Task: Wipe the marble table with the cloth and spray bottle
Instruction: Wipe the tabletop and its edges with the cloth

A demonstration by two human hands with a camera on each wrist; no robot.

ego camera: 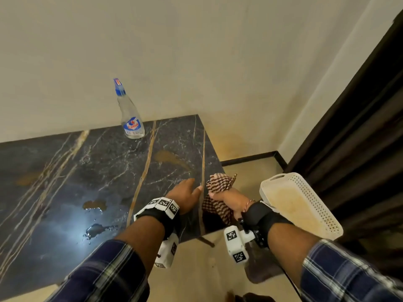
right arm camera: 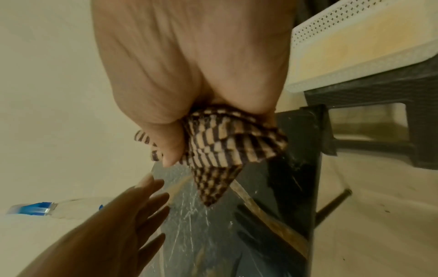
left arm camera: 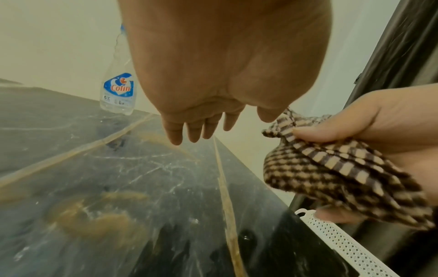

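Hanging bunched from the right hand (ego camera: 226, 198), the cloth (ego camera: 218, 184) is gripped by curled fingers at the near right corner of the marble table (ego camera: 65, 171), and it is held above the stone, not laid on it. The left hand (ego camera: 185, 196) is kept beside it, fingers straight and loosely spread, nothing held, low over the tabletop (contact cannot be told).

Several risks can be judged from here. If the cloth is dragged while wadded, little surface would be covered and the puddles (ego camera: 96, 229) near the front edge could merely be smeared. A wide sweep toward the wall could knock over the spray bottle (ego camera: 130, 114), which is standing upright and well apart at the back edge. Liquid could also be pushed off the right edge onto the floor beside the white basket (ego camera: 305, 205).

The cloth is seen as a brown-and-cream check weave, soft and crumpled. The tabletop is dark, veined with gold and white, and glossy where wet.
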